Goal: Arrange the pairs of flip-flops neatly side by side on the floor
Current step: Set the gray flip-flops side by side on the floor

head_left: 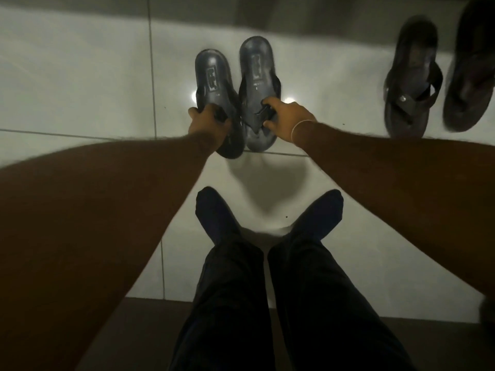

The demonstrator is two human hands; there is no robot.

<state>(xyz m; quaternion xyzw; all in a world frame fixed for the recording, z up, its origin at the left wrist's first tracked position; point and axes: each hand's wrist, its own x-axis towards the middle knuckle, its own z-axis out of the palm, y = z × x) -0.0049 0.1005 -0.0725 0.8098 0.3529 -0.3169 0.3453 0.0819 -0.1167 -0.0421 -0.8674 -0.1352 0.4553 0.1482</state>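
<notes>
Two dark grey flip-flops lie side by side in the middle of the white tiled floor, heels pointing away from me. My left hand (pixel 207 121) grips the strap of the left grey flip-flop (pixel 213 76). My right hand (pixel 286 116), with a thin band on its wrist, grips the strap of the right grey flip-flop (pixel 257 65). The left one is tilted slightly and its toe end overlaps the right one's edge. A second, darker pair stands at the far right: one flip-flop (pixel 412 81) fully in view, the other (pixel 471 70) cut off by the frame edge.
My two feet in dark socks (pixel 214 212) and dark trouser legs (pixel 316 303) stand on the glossy white floor tiles (pixel 80 76) just behind the grey pair. A darker strip of floor (pixel 150 317) runs along the bottom. Bright light reflections flank the grey pair.
</notes>
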